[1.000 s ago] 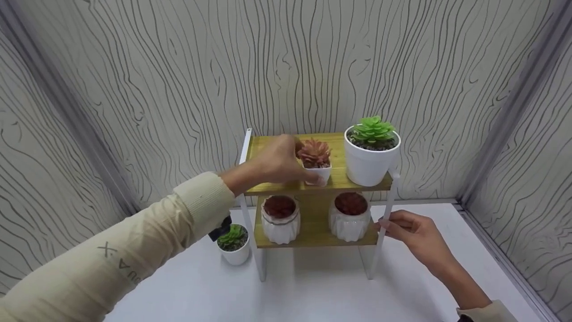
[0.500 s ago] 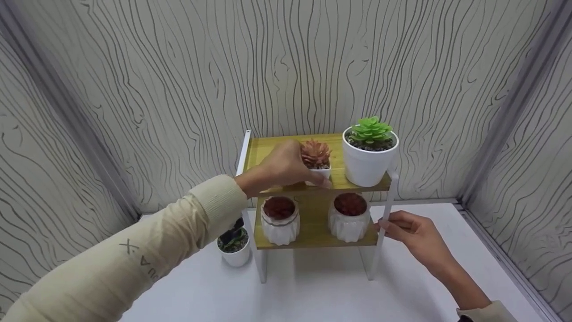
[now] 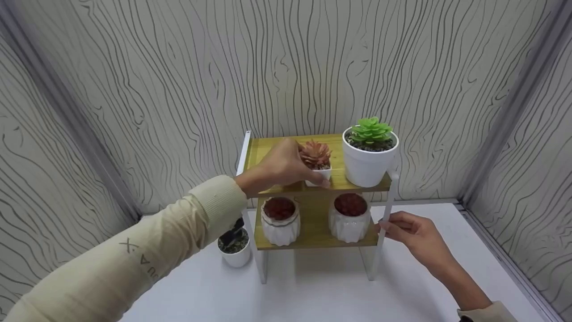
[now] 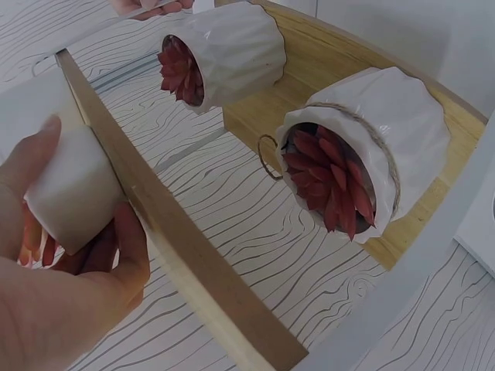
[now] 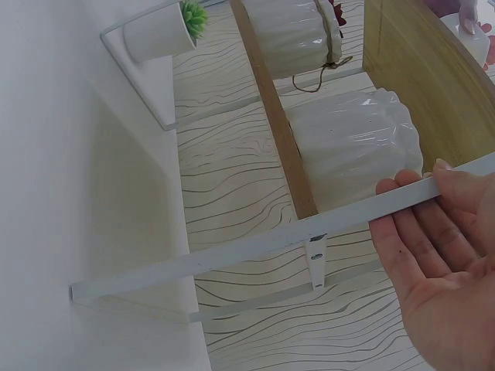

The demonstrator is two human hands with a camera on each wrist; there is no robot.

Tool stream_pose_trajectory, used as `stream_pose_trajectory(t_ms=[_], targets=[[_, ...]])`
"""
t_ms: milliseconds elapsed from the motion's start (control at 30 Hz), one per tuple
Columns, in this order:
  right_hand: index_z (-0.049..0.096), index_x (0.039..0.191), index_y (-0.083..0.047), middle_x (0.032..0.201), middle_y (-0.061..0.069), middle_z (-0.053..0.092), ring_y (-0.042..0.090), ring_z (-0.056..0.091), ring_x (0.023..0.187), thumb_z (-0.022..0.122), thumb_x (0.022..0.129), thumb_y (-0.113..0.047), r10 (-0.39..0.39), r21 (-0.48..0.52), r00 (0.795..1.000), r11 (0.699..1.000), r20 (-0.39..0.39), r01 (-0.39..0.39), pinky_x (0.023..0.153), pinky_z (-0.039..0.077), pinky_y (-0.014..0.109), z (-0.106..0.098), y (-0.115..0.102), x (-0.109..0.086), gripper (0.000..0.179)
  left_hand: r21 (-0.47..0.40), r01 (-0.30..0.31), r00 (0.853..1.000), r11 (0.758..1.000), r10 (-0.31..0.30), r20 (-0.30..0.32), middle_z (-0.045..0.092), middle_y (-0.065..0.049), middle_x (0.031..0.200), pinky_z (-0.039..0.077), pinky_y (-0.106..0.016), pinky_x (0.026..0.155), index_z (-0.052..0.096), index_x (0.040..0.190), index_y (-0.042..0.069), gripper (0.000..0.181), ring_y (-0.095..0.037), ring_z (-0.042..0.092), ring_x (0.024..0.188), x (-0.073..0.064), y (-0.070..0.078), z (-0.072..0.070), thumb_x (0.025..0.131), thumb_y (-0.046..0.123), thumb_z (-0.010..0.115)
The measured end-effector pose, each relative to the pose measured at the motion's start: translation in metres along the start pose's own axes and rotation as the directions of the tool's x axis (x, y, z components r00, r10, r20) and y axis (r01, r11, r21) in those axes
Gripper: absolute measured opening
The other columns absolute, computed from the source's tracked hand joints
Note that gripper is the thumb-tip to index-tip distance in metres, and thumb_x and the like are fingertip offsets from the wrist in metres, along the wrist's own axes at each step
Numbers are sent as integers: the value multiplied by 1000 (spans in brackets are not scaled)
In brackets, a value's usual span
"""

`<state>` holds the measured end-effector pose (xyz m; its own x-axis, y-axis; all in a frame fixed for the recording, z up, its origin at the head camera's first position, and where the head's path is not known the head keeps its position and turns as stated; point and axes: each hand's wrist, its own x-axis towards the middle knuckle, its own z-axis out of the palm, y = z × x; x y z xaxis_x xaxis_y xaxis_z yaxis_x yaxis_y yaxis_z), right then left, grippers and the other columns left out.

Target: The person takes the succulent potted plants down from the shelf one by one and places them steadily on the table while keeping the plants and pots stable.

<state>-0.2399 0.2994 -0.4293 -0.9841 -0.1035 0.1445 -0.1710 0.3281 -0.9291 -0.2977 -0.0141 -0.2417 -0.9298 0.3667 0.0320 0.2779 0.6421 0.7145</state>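
Left sleeve (image 3: 134, 250) scoots in toward the shelf stand (image 3: 268, 142)

Left hand (image 3: 286, 165) pinches the little succulent pot (image 4: 77, 185) on the stand's top; probably light and slick, grab its sides. Right hand (image 3: 415, 235) grips the stand's right upright (image 3: 389, 203).

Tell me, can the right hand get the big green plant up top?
Probably yes: the green plant stands at the right end of the top shelf, above the right hand, and nothing seems to block its outer side. The hand would likely need to let go of the white frame first.
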Motion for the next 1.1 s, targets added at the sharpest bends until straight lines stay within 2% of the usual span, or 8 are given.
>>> stream_pose_trajectory(t_ms=[133,267,433,767,933,1100], targets=[[72,120,-1,115,10,80,6,73,108,70,102,-30,1,-6,1000,1000,-7,-1,95,59,21,0,0,0,34,4,15,1000,1000,-15,3,40,8,63,32,-24,51,43,63,21,60,-8,37,60,1,2,0,65,27,103],[72,120,-2,115,10,80,6,73,108,70,102,-30,1,-14,1000,1000,-11,-1,95,60,21,0,1,0,34,4,13,1000,1000,-13,16,42,8,64,33,-23,51,47,65,21,56,-8,39,61,2,4,1,65,26,103],[72,121,-2,117,10,80,5,73,109,70,102,-32,7,-20,1000,1000,-2,-7,95,59,20,1,2,-1,35,18,16,1000,1000,-16,21,40,7,63,32,-23,49,44,63,21,58,-8,39,59,2,3,0,66,26,102],[71,122,0,118,14,79,6,74,109,68,103,-28,-17,7,1000,1000,3,17,95,59,21,1,2,-1,34,60,5,1000,998,-4,-19,34,8,59,32,-25,51,37,60,21,66,-9,37,58,-1,5,-6,66,28,102],[71,122,1,119,15,79,6,74,110,69,103,-28,-5,9,1000,1000,3,5,95,59,20,1,2,-1,35,82,17,1000,997,-15,-24,40,7,62,35,-24,52,43,63,21,60,-9,40,60,-3,7,-7,65,31,102],[72,121,-2,117,12,79,6,74,110,68,103,-30,-7,6,1000,1000,4,7,96,59,21,1,1,-1,34,87,0,1000,996,1,-19,46,7,65,39,-24,54,50,67,20,54,-9,45,63,-7,10,-5,63,30,103]])
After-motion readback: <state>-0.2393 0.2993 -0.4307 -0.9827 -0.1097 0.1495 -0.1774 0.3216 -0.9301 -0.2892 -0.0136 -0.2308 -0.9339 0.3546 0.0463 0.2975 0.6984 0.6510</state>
